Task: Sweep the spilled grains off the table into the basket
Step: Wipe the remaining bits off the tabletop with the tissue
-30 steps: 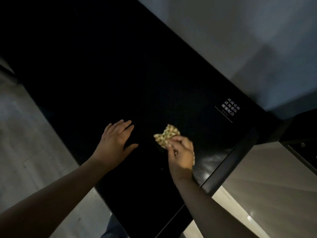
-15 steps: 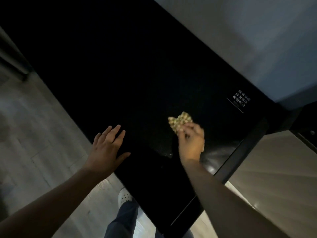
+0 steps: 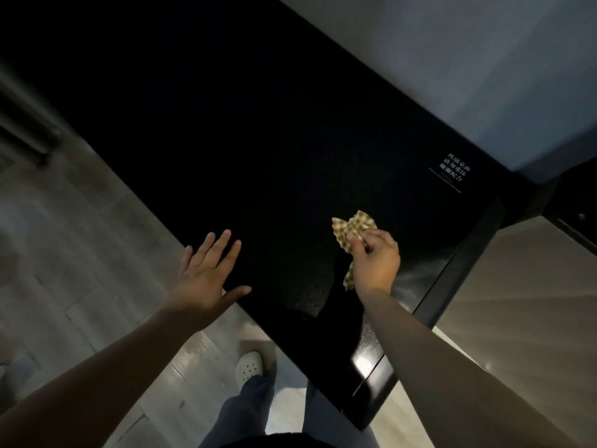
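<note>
My right grip [image 3: 376, 263] pinches a yellow checked cloth [image 3: 353, 226] on the glossy black counter [image 3: 258, 140]; my left grip [image 3: 203, 273], splayed flat, lies leftward at its edge.

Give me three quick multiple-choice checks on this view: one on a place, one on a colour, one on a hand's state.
1. Where is the checked cloth?
A. on the floor
B. on the black table, in the right hand
C. in a basket

2. What colour is the shoe on the floor?
A. white
B. red
C. black

3. How is the left hand?
A. gripping the cloth
B. a closed fist
C. flat with straight fingers at the table edge

Answers:
1. B: the right hand pinches it on the tabletop.
2. A: it shows pale beside the table.
3. C: its fingers are spread and hold nothing.
</note>
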Demonstrator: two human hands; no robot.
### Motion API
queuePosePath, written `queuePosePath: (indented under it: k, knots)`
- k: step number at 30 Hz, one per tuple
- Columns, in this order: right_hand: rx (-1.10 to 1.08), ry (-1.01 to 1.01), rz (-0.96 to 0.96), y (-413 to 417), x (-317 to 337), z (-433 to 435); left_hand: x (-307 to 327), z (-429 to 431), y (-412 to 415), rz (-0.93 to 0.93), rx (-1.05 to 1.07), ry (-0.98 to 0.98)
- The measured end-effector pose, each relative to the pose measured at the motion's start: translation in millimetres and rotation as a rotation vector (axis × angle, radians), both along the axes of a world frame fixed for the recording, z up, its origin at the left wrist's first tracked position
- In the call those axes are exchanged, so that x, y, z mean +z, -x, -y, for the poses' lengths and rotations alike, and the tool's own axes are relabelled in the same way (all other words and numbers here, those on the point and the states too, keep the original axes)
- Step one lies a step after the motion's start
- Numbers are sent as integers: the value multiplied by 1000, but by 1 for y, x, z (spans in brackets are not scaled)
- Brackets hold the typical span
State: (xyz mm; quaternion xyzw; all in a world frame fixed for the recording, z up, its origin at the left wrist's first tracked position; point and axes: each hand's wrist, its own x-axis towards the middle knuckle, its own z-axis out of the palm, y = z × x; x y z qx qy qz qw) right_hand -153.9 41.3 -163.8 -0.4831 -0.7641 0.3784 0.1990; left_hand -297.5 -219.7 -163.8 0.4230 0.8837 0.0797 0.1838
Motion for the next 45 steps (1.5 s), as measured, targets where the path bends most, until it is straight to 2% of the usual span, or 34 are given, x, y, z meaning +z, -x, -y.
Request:
queuePosePath:
  k: [6,11,14,17,20,26,33,38,45]
  knots:
    - [114,-86,-37,-26,-15,85,9,-1,3,-9,-29,53]
    - [181,-59,-32,-53,-13,140,27,-4,9,80,-43,109]
    - [200,27,0,-62,-5,154,39,1,11,168,-25,60]
    - [213,199,53,-62,9,160,45,14,4,198,-13,-17]
    - [140,325,24,-57,25,157,52,27,-6,230,-16,-44]
    - [-164,312,-141,-38,54,117,69,36,-5,227,-3,-83]
    - [-267,262,-170,-28,66,49,82,4,8,225,44,-73]
    - [-327,286,-223,-17,72,-2,87,-35,29,173,-20,-28]
    - [-468,214,-242,-4,69,-90,100,-112,56,108,-81,99]
